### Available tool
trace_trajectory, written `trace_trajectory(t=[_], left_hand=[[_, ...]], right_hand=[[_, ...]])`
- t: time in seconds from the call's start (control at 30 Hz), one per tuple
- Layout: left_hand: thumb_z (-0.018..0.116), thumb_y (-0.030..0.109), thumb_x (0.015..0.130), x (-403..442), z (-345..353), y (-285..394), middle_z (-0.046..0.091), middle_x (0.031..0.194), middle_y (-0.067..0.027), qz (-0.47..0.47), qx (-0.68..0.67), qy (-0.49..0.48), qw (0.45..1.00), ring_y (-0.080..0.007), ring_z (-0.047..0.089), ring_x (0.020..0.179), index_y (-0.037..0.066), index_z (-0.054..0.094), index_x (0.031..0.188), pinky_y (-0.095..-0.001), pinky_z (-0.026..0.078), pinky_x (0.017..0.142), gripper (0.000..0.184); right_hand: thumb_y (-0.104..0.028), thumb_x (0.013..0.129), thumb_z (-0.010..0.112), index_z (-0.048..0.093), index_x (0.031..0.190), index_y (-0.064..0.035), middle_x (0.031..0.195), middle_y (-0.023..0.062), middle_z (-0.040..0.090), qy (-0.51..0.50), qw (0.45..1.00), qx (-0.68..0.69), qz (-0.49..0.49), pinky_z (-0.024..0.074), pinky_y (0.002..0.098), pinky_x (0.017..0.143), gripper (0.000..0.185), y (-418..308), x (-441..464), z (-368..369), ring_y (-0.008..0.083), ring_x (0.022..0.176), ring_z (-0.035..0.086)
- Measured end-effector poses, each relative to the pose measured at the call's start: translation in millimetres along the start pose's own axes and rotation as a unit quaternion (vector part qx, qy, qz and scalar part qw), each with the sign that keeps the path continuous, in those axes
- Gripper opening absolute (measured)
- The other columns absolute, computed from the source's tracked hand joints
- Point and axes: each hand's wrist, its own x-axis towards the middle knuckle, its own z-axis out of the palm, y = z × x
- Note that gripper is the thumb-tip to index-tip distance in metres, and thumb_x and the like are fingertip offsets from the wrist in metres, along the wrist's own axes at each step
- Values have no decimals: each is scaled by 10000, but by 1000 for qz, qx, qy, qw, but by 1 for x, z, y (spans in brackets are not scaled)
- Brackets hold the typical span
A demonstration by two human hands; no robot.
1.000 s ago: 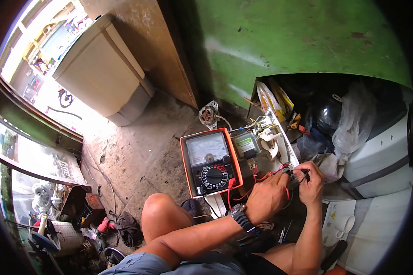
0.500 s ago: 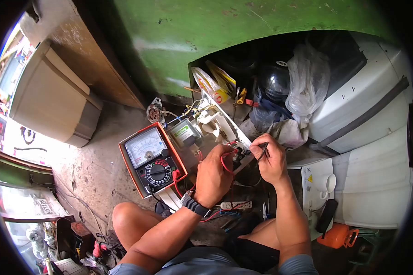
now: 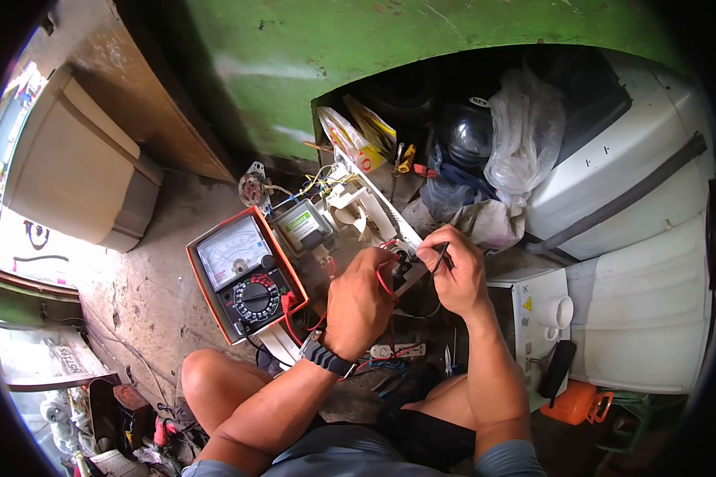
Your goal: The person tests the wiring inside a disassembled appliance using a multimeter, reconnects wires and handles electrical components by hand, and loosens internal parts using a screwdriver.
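Observation:
My left hand (image 3: 362,298) is closed around a red test lead (image 3: 384,280), its probe mostly hidden by the fingers. My right hand (image 3: 460,274) pinches a black test probe (image 3: 441,257). Both hands are at the near end of a white appliance panel (image 3: 391,213), where a dark round part (image 3: 404,257) shows between them. On the left, an analog multimeter (image 3: 254,292) lies face up in an orange-edged case, with a red plug in its side. Beside it sits a clear-lidded box with a green label (image 3: 301,226).
Wires and a small motor (image 3: 253,189) lie beyond the multimeter. Pliers (image 3: 449,359) and a white extension outlet (image 3: 398,350) are on the floor near my legs. A white box with a mug (image 3: 559,312) stands right; plastic bags (image 3: 525,143) and a helmet (image 3: 465,135) are behind.
The view has shifted slightly, so most things appear a little further left. Both hands keep their grips at the panel's near end; the black probe has tilted a little.

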Motion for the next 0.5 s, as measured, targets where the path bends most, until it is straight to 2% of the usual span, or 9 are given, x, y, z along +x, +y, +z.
trace_trajectory(t=[0.27,0.5], left_hand=[[668,60,998,0,-1,1,764,1086,-190,-10,-6,-9,1000,-421,757,970,37,696,1140,-470,606,791,146],[681,73,998,-1,0,-2,753,1082,-196,-14,-3,-5,1000,-442,743,956,49,697,1142,-495,596,792,147]], right_hand=[[-36,978,759,646,1006,-12,887,128,673,-13,1000,2,18,538,380,725,118,-1,1,-2,318,795,689],[-148,1026,747,644,987,-4,877,130,672,-18,1000,-7,12,524,380,719,181,-1,3,0,315,778,682]])
